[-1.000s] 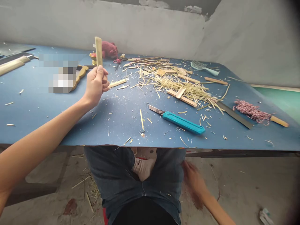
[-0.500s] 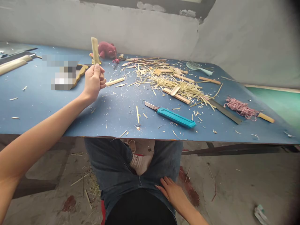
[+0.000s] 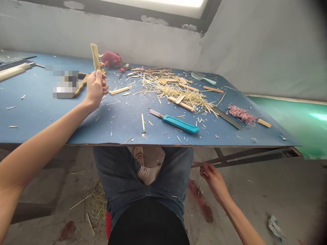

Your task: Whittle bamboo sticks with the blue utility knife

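My left hand [image 3: 96, 86] is closed round the lower end of a flat bamboo strip [image 3: 95, 56], which stands nearly upright above the blue table. My right hand [image 3: 213, 178] is off my thigh, beside my right knee and just below the table's front edge. Its fingers are loosely bent and apart, with nothing seen in them. A blue utility knife [image 3: 180, 124] lies on the table with its blade out, pointing left. Behind it is a pile of bamboo shavings [image 3: 184, 93] with several strips among them. A short bamboo piece [image 3: 119, 90] lies right of my left hand.
On the blue table [image 3: 63, 129] are a bundle of red-and-white cord [image 3: 241, 114], a dark flat blade [image 3: 227, 118], a pale hairbrush [image 3: 203, 78], a red plush toy [image 3: 111, 59] and a yellow-framed object [image 3: 82, 83], partly blurred. Longer bamboo pieces [image 3: 15, 72] lie far left.
My right hand has lifted off my thigh and moved right and up towards the table edge. My left hand still holds the bamboo strip. The view has shifted slightly.
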The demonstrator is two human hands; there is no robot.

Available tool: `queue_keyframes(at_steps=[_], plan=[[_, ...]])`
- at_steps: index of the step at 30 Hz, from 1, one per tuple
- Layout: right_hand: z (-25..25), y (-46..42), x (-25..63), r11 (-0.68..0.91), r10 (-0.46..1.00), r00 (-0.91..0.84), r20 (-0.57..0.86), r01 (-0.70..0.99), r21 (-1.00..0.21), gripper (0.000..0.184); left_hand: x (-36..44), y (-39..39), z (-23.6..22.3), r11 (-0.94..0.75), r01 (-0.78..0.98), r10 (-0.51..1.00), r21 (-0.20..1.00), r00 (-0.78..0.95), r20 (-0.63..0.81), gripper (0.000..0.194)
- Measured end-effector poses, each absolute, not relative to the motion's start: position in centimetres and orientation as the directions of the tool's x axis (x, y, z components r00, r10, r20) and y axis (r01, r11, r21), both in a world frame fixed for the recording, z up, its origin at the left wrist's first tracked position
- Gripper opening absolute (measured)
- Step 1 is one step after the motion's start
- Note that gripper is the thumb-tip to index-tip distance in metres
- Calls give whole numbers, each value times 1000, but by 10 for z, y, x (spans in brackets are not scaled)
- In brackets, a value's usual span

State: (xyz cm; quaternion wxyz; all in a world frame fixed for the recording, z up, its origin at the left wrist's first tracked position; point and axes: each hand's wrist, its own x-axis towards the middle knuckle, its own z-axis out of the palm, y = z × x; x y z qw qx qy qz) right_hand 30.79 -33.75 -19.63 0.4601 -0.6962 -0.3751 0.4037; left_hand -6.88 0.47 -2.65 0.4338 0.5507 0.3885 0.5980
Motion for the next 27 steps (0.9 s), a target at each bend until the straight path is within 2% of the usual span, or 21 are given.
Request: queue_keyframes(at_steps=[1,3,5,8,10,13,15,17,21,24,27], plan=[[-199,-343,302,-321,918,324,-229,265,-909,38,-69,5,-27,-322,-91,946,942,-13,323,33],[-211,-361,278,-323,938,33,-345,439,-838,38,-69,4,-27,-325,-90,945,941,-5,326,33],[-225,-379,249,-236,923,-134,-361,544,-805,33,-69,3,-26,-325,-90,945,942,3,326,33],[-240,-391,227,-192,929,-133,-346,625,-757,31,-69,3,-26,-308,-95,951,947,-1,309,33],[-244,-387,231,-234,899,-149,-411,630,-741,33,-68,3,-26,-298,-103,954,949,-9,299,34],[-244,-372,247,-332,817,-225,-530,567,-753,39,-68,4,-28,-299,-119,954,947,-13,300,33],[-244,-366,253,-377,787,-259,-560,517,-769,41,-69,5,-29,-305,-127,952,944,-11,306,33],[-245,-364,253,-319,832,-245,-498,522,-791,37,-69,5,-29,-308,-130,951,942,-8,310,32],[-248,-367,241,-31,921,-284,-267,629,-776,22,-69,4,-29,-309,-134,950,941,-2,312,32],[-254,-357,236,78,913,-338,-229,695,-715,24,-69,5,-29,-314,-141,948,939,6,318,31],[-260,-325,241,137,939,-312,-147,728,-671,26,-70,5,-30,-303,-137,952,943,-7,305,28]])
